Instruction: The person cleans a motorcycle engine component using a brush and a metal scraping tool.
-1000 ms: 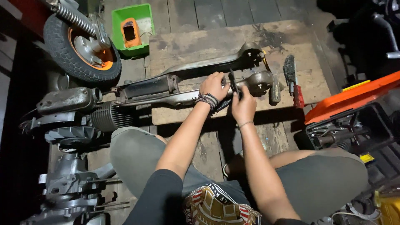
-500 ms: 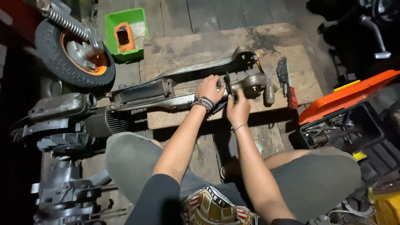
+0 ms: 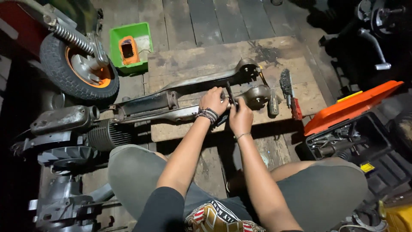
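A long grey metal swing arm (image 3: 180, 112) lies across a wooden board (image 3: 193, 64), joined on the left to a finned engine (image 3: 105, 135). My left hand (image 3: 213, 101), with dark bracelets on the wrist, is curled on the arm's near bar. My right hand (image 3: 240, 117) is pressed against it from the right. A slim dark tool (image 3: 230, 91) sticks up between them, and both hands close around its lower end. The arm's round end piece (image 3: 257, 95) lies just right of my hands.
A small wheel with an orange rim (image 3: 79, 71) and a green tub (image 3: 131, 45) stand at the back left. A red-handled tool (image 3: 292, 101) lies on the board's right. An open orange and black tool case (image 3: 352, 124) sits to the right. My knees flank the board.
Both hands stay at the same place on the swing arm; the dark tool between them has tipped slightly. The view has shifted a little.
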